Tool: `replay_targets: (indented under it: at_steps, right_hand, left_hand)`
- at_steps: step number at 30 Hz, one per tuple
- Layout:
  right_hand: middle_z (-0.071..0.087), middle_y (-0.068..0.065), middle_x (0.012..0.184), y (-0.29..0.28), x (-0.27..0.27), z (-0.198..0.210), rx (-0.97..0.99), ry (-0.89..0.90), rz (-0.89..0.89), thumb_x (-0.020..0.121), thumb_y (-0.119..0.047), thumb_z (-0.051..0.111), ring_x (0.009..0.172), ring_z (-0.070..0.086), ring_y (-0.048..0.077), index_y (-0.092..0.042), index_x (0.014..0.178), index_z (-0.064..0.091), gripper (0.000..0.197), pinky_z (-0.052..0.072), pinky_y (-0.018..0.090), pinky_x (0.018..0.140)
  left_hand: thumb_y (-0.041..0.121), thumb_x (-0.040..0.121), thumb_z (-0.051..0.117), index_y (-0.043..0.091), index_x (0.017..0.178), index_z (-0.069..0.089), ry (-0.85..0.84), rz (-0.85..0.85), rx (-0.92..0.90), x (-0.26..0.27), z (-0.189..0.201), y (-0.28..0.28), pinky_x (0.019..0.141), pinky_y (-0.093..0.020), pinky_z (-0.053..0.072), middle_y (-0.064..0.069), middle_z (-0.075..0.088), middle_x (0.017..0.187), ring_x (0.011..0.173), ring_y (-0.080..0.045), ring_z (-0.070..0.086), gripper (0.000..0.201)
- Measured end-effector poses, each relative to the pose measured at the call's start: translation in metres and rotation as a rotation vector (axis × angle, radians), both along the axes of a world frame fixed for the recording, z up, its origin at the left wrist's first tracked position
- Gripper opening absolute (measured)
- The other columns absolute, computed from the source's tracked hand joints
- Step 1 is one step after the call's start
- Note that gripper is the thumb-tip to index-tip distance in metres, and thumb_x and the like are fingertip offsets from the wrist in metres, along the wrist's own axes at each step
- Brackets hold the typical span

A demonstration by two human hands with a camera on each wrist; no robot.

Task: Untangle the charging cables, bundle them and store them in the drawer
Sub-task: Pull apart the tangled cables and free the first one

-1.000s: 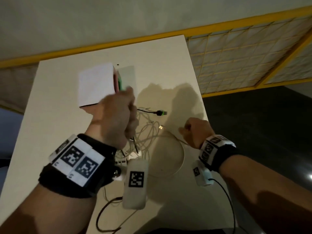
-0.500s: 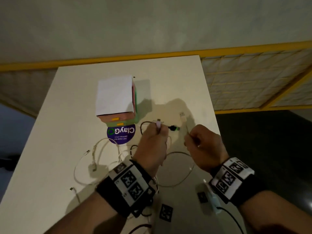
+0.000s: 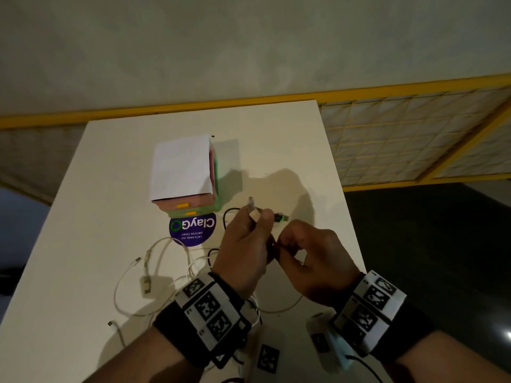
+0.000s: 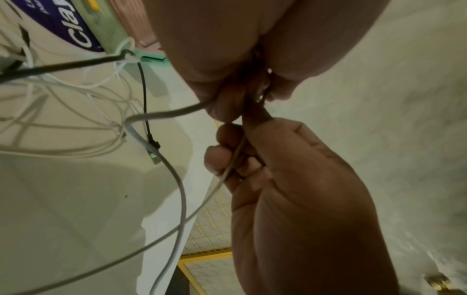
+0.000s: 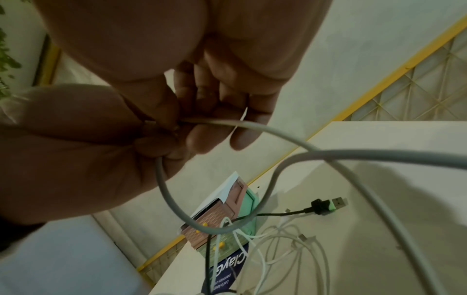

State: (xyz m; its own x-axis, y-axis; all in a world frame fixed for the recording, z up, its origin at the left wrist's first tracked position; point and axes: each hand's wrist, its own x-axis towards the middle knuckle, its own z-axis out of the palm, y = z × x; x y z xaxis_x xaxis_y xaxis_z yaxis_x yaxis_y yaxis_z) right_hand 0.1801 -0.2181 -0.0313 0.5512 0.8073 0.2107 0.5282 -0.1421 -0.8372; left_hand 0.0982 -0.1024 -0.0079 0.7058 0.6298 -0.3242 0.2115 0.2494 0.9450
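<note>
Head view: cable plug (image 3: pixel 252 208) points up — away.

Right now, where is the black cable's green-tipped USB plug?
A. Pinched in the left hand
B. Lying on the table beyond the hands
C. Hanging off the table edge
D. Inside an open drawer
B: the green-tipped USB plug lies flat on the table just past the left hand, untouched, clear in the right wrist view.
</note>
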Motion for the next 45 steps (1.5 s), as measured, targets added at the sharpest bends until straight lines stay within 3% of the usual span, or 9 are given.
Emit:
replay_targets:
  at_steps: [5, 8, 13, 15, 27, 32, 37, 40, 45]
  right_hand:
    - [0.068, 0.001, 0.067, 0.006, 0.008, -0.006, -0.263, 0.336, -0.037, 0.088, -0.022, 0.068, 0.058, 0.064, 0.008, -0.015, 0.088, 0.066, 0.007, 0.060, 0.038, 0.063]
    - [0.063, 0.019, 0.062, 0.006, 0.020, -0.020, -0.198, 0.590, -0.184, 0.082, -0.015, 0.075, 0.063, 0.069, 0.027, 0.000, 0.072, 0.064, 0.021, 0.060, 0.046, 0.068]
    - [0.044, 0.011, 0.047, 0.002, 0.034, -0.037, -0.187, 0.856, -0.235, 0.079, 0.001, 0.071, 0.048, 0.045, 0.024, -0.004, 0.052, 0.053, 0.033, 0.051, 0.046, 0.070]
    - [0.042, 0.009, 0.046, 0.003, 0.035, -0.037, -0.144, 0.940, -0.247, 0.083, 0.006, 0.061, 0.049, 0.041, 0.022, -0.009, 0.052, 0.056, 0.035, 0.046, 0.044, 0.070]
    - [0.048, -0.002, 0.057, 0.047, 0.001, 0.012, 0.040, 0.596, 0.085, 0.096, -0.010, 0.054, 0.050, 0.039, 0.008, 0.001, 0.092, 0.066, 0.017, 0.034, 0.026, 0.051]
    - [0.066, -0.003, 0.065, 0.043, 0.002, 0.008, -0.093, 0.520, 0.040, 0.092, -0.014, 0.061, 0.059, 0.059, 0.010, -0.012, 0.085, 0.072, 0.013, 0.053, 0.034, 0.065]
    - [0.054, -0.005, 0.059, 0.051, -0.001, 0.019, 0.011, 0.538, 0.094, 0.097, -0.003, 0.048, 0.054, 0.046, 0.011, -0.016, 0.096, 0.070, 0.026, 0.042, 0.031, 0.054]
    - [0.055, -0.010, 0.058, 0.054, -0.002, 0.021, -0.047, 0.501, 0.086, 0.095, -0.018, 0.055, 0.056, 0.049, 0.007, -0.020, 0.092, 0.071, 0.017, 0.044, 0.027, 0.058]
    - [0.055, 0.013, 0.064, 0.056, -0.010, 0.021, -0.062, 0.511, 0.034, 0.096, -0.015, 0.053, 0.055, 0.045, 0.013, -0.029, 0.078, 0.070, 0.029, 0.041, 0.033, 0.057]
  left_hand:
    - [0.012, 0.099, 0.046, 0.017, 0.057, 0.055, -0.310, 0.170, -0.312, 0.001, 0.018, 0.017, 0.060, -0.034, 0.047, -0.002, 0.042, 0.053, 0.049, -0.019, 0.045, 0.043]
    - [0.006, 0.075, 0.058, 0.022, 0.052, 0.035, -0.358, -0.095, -0.477, -0.004, 0.031, 0.031, 0.042, -0.022, 0.025, 0.005, 0.018, 0.047, 0.036, -0.013, 0.016, 0.035]
    - [0.029, 0.090, 0.066, 0.014, 0.049, 0.043, 0.229, -0.543, 0.907, -0.017, 0.034, 0.062, 0.049, -0.026, 0.029, -0.001, 0.044, 0.045, 0.048, -0.022, 0.043, 0.049]
    - [0.040, 0.092, 0.062, 0.012, 0.055, 0.050, 0.344, -0.400, 1.022, -0.018, 0.033, 0.069, 0.050, -0.023, 0.032, -0.005, 0.051, 0.050, 0.054, -0.019, 0.051, 0.048]
    - [0.023, 0.090, 0.069, 0.020, 0.055, 0.057, 0.016, 0.201, -0.003, 0.002, 0.013, 0.015, 0.040, -0.021, 0.030, 0.009, 0.040, 0.039, 0.031, -0.009, 0.036, 0.038]
    - [0.024, 0.086, 0.070, 0.006, 0.072, 0.064, -0.028, 0.384, 0.105, 0.000, 0.016, 0.051, 0.056, -0.030, 0.039, 0.000, 0.048, 0.056, 0.050, -0.018, 0.042, 0.024]
    - [0.004, 0.092, 0.063, -0.011, 0.083, 0.068, -0.127, -0.028, 0.174, -0.013, 0.026, 0.028, 0.044, -0.015, 0.038, 0.007, 0.054, 0.043, 0.035, -0.003, 0.045, 0.018]
    - [0.015, 0.086, 0.073, -0.009, 0.091, 0.071, -0.139, 0.238, 0.049, -0.004, 0.031, 0.054, 0.047, -0.021, 0.029, -0.001, 0.048, 0.050, 0.040, -0.013, 0.033, 0.025]
    - [0.016, 0.090, 0.069, -0.006, 0.088, 0.070, -0.116, 0.093, 0.096, -0.013, 0.025, 0.048, 0.047, -0.022, 0.038, 0.008, 0.053, 0.043, 0.038, -0.010, 0.044, 0.023]
